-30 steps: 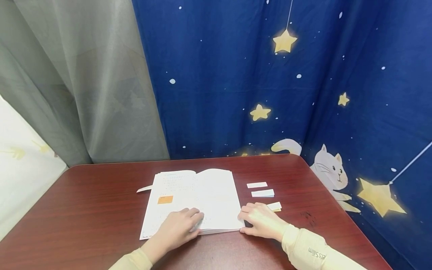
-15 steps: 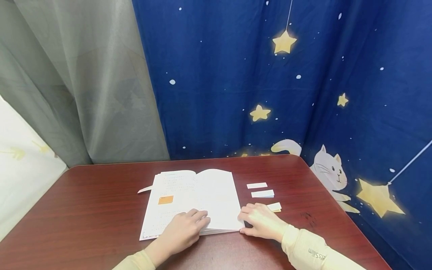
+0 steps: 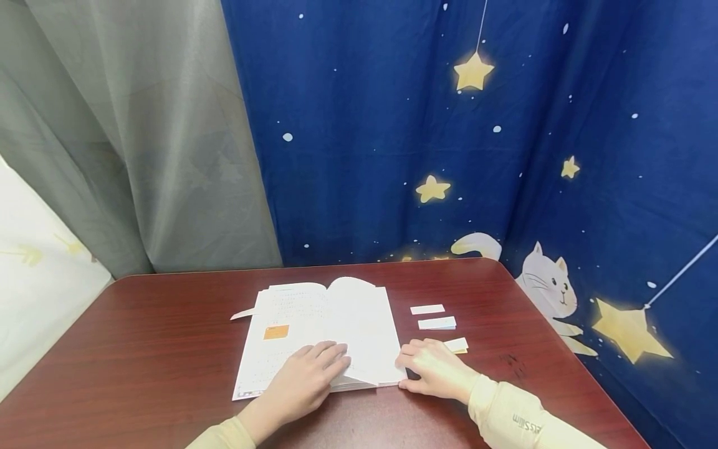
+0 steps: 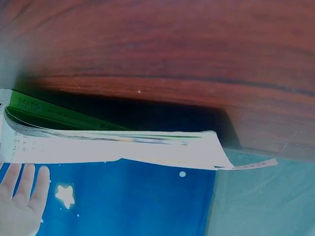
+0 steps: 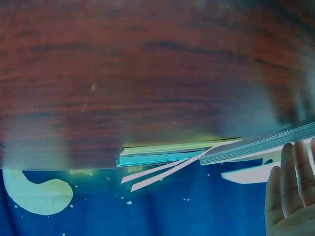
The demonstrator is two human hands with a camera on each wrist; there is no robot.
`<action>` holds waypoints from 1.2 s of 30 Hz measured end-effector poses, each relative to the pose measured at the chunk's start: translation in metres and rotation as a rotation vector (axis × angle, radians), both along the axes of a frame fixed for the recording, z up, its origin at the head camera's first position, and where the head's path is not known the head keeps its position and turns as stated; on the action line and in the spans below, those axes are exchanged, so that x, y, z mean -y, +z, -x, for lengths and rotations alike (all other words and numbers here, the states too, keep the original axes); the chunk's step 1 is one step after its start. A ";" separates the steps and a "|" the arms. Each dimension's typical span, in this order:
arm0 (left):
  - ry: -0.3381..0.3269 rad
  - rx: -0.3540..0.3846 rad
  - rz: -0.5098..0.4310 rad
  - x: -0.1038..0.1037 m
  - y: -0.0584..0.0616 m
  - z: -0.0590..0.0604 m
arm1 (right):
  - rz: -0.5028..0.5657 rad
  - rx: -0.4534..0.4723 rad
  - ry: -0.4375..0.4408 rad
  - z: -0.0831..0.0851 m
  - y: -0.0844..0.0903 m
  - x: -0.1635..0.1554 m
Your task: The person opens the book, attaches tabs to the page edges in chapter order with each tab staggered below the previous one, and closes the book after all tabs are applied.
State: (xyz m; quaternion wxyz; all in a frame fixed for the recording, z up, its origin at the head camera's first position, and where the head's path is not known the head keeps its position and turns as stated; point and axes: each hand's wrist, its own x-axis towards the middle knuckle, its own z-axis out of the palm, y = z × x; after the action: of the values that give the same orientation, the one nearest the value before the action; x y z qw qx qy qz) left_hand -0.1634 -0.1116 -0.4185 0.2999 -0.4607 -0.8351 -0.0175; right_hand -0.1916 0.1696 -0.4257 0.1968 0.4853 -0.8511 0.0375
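Note:
An open book (image 3: 387, 324) with white pages lies on the table, an orange printed box on its left page. My left hand (image 3: 305, 377) rests across the lower middle of the book, fingers straight and touching the page. A right-hand page (image 3: 350, 285) bows up near the spine, its edge short of the pages below. My right hand (image 3: 434, 368) holds the book's lower right corner, thumb at the bottom edge and fingers on the side edge. In the left wrist view, a green inner sheet (image 4: 59, 112) shows beneath the white pages.
Right of the book lie thin strip pads (image 3: 437, 322) of paper in a column, the nearest partly behind my right hand. A pale strip (image 3: 242, 314) sticks out from the book's left side. The brown table (image 3: 140, 349) ends at blue and grey curtains.
My left hand has shifted right and across the page. A page on the right has lifted into a bow, its free edge moved left. My right hand stays at the corner.

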 end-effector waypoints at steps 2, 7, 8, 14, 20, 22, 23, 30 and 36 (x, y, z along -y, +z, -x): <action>-0.002 -0.009 -0.012 0.001 0.001 0.000 | -0.005 0.002 -0.003 0.000 0.000 0.000; 0.008 -0.004 -0.035 0.002 0.002 0.000 | -0.017 0.006 -0.008 0.000 0.000 0.000; 0.011 -0.001 -0.037 0.003 0.002 0.001 | -0.017 0.005 -0.009 0.000 0.000 0.000; 0.035 0.021 -0.029 0.007 0.002 0.002 | -0.013 -0.006 -0.007 0.000 0.000 0.000; 0.070 0.039 -0.008 0.013 0.001 0.003 | -0.010 -0.005 -0.003 0.000 0.000 0.000; 0.092 0.035 -0.004 0.014 0.000 0.003 | -0.009 -0.004 -0.001 0.000 0.000 0.000; 0.107 0.031 0.005 0.015 0.000 0.003 | -0.010 -0.004 -0.001 0.000 0.000 0.000; 0.188 0.044 0.074 0.020 -0.002 0.004 | -0.014 0.001 0.000 0.000 -0.001 0.000; 0.209 0.041 0.087 0.022 -0.002 0.002 | -0.008 0.000 0.003 0.001 -0.001 0.000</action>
State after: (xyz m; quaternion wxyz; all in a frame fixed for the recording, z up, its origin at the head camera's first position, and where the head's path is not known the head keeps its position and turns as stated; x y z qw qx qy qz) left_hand -0.1656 -0.1336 -0.4202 0.2627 -0.3831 -0.8846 0.0408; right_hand -0.1926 0.1701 -0.4271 0.1950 0.4873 -0.8505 0.0345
